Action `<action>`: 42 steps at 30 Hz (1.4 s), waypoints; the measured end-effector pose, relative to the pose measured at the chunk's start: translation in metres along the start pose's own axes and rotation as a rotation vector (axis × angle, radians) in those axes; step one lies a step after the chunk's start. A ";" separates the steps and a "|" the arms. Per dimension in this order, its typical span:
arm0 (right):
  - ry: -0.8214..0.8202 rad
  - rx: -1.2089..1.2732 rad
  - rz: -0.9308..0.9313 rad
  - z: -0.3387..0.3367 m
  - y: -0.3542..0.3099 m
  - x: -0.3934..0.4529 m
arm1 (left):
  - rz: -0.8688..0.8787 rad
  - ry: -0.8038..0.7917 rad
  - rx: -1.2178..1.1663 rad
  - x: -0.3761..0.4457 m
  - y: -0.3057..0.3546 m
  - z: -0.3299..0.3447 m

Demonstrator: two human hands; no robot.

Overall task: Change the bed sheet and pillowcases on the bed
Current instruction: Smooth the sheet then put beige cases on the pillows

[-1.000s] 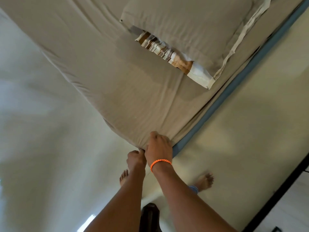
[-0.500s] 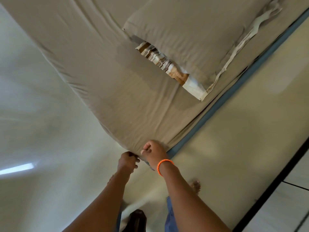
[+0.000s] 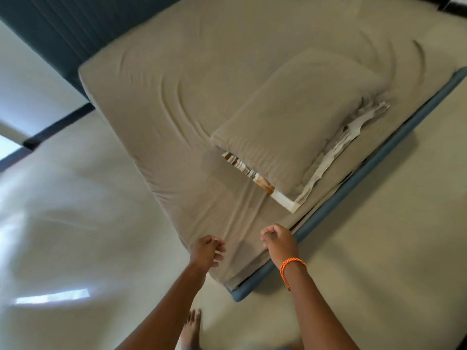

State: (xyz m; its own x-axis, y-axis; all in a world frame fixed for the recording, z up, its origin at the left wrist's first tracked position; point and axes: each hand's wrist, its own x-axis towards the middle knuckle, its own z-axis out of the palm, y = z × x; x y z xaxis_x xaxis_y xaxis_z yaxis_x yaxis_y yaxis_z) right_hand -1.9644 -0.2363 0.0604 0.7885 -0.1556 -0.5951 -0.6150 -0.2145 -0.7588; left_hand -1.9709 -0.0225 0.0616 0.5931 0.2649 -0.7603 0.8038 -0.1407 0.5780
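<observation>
The bed sheet (image 3: 192, 127) is pinched at the bed's (image 3: 328, 210) near corner by left hand (image 3: 206, 251) and right hand (image 3: 279, 242), each grip curled, presumably so it can be drawn taut.

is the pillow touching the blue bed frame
Apart. In the head view the pillow lies on the sheet, and a strip of sheet shows between its near edge and the blue bed frame.
</observation>
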 end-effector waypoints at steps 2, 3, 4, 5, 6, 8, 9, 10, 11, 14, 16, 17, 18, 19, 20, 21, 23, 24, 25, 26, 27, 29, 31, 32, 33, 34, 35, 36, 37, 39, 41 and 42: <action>-0.001 -0.033 -0.057 -0.030 -0.018 -0.004 | 0.029 0.009 -0.004 -0.017 0.022 0.014; -0.002 -0.041 -0.076 -0.041 -0.025 -0.007 | 0.038 0.004 -0.007 -0.024 0.031 0.021; -0.010 -0.057 -0.091 -0.054 -0.033 -0.009 | 0.050 -0.002 -0.009 -0.034 0.040 0.030; -0.019 -0.073 -0.105 -0.063 -0.040 -0.012 | 0.066 -0.012 -0.013 -0.043 0.046 0.038; -0.023 -0.078 -0.117 -0.070 -0.045 -0.014 | 0.088 -0.023 -0.013 -0.053 0.052 0.045; -0.032 -0.080 -0.126 -0.085 -0.056 -0.021 | 0.123 -0.039 -0.013 -0.072 0.067 0.059; -0.037 -0.081 -0.129 -0.092 -0.062 -0.025 | 0.135 -0.039 -0.017 -0.082 0.074 0.066; -0.044 -0.084 -0.129 -0.098 -0.067 -0.030 | 0.145 -0.036 -0.025 -0.089 0.080 0.072; -0.048 -0.085 -0.132 -0.101 -0.070 -0.034 | 0.156 -0.035 -0.032 -0.095 0.085 0.077; -0.063 -0.099 -0.131 -0.120 -0.085 -0.044 | 0.172 -0.039 -0.049 -0.111 0.105 0.094; -0.076 -0.102 -0.133 -0.132 -0.094 -0.046 | 0.185 -0.044 -0.054 -0.118 0.118 0.104; -0.079 -0.102 -0.134 -0.141 -0.101 -0.044 | 0.194 -0.047 -0.059 -0.119 0.128 0.111; -0.079 -0.103 -0.132 -0.147 -0.108 -0.041 | 0.198 -0.047 -0.064 -0.119 0.137 0.116; -0.074 -0.102 -0.136 -0.157 -0.117 -0.033 | 0.204 -0.045 -0.073 -0.117 0.148 0.125; -0.069 -0.107 -0.147 -0.165 -0.125 -0.026 | 0.205 -0.041 -0.088 -0.114 0.158 0.133; -0.065 -0.104 -0.156 -0.174 -0.134 -0.017 | 0.210 -0.039 -0.097 -0.112 0.169 0.141; -0.073 -0.094 -0.165 -0.195 -0.155 0.005 | 0.219 -0.024 -0.123 -0.101 0.193 0.161; -0.087 -0.095 -0.167 -0.209 -0.165 0.019 | 0.220 -0.013 -0.140 -0.094 0.206 0.175; -0.099 -0.107 -0.173 -0.222 -0.175 0.031 | 0.218 -0.005 -0.157 -0.089 0.220 0.186; -0.110 -0.123 -0.182 -0.235 -0.185 0.044 | 0.217 0.000 -0.170 -0.083 0.233 0.199; -0.114 -0.147 -0.189 -0.252 -0.195 0.064 | 0.210 0.011 -0.188 -0.072 0.250 0.215; -0.126 -0.189 -0.191 -0.285 -0.211 0.104 | 0.199 0.042 -0.212 -0.052 0.283 0.247; -0.127 -0.241 -0.182 -0.320 -0.226 0.140 | 0.195 0.045 -0.223 -0.034 0.313 0.279; -0.130 -0.276 -0.169 -0.342 -0.235 0.164 | 0.172 0.044 -0.232 -0.023 0.332 0.298; -0.128 -0.308 -0.156 -0.360 -0.242 0.180 | 0.149 0.039 -0.239 -0.018 0.346 0.313; -0.122 -0.329 -0.155 -0.382 -0.253 0.201 | 0.138 0.034 -0.242 -0.011 0.366 0.332; -0.119 -0.349 -0.155 -0.401 -0.260 0.217 | 0.128 0.028 -0.244 -0.007 0.381 0.349; -0.110 -0.355 -0.157 -0.418 -0.268 0.231 | 0.135 0.022 -0.238 -0.002 0.396 0.363; -0.093 -0.345 -0.152 -0.439 -0.276 0.250 | 0.138 0.013 -0.222 0.006 0.415 0.383; -0.055 -0.316 -0.135 -0.475 -0.288 0.281 | 0.133 -0.004 -0.184 0.016 0.448 0.419; -0.052 -0.298 -0.108 -0.505 -0.294 0.303 | 0.143 -0.015 -0.152 0.024 0.473 0.451; -0.062 -0.305 -0.097 -0.525 -0.299 0.318 | 0.151 -0.020 -0.141 0.030 0.490 0.473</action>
State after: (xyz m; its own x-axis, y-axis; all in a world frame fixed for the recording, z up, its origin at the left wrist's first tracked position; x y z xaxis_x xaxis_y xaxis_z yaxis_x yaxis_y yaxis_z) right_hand -1.5247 -0.7278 0.2368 0.8354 -0.0631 -0.5460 -0.4985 -0.5057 -0.7041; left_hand -1.5369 -0.5347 0.1817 0.7084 0.2318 -0.6667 0.6920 -0.0422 0.7206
